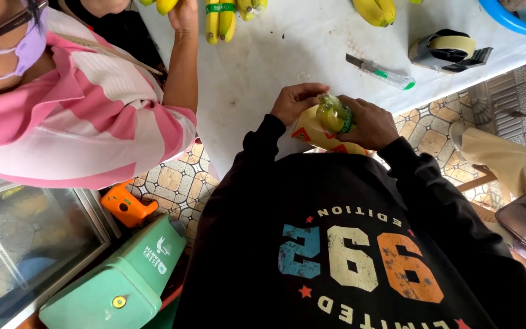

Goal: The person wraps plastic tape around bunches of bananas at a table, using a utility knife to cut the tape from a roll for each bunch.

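Head view: you look down over your black printed shirt at a white table (287, 49) on a patterned tile floor.
Left hand (296, 102): your fingers are curled around the near end of the banana bunch (331, 119), gripping it from the left.
Right hand (369, 125): closed over the bunch from the right, thumb beside the green band (348, 120).
Bunch, looks: small, yellow-green at the stem end, yellow further down, with a green band around it; it sits partly in a clear bag marked with red-and-yellow triangles.
Bunch, place: at the table's near edge, just in front of your chest, held between both hands.
Table, far side: more banded bananas (220, 21) lie near the top edge, well apart from your hands.
Table, right: a box cutter (380, 72) lies beside a tape dispenser (448, 52), and a blue rim (506, 21) shows at the corner.
Other person: someone in a pink-and-white striped top stands at your left, one hand (184, 15) on bananas at the far edge.
Floor, left: a green case (123, 280) and an orange object (126, 206).
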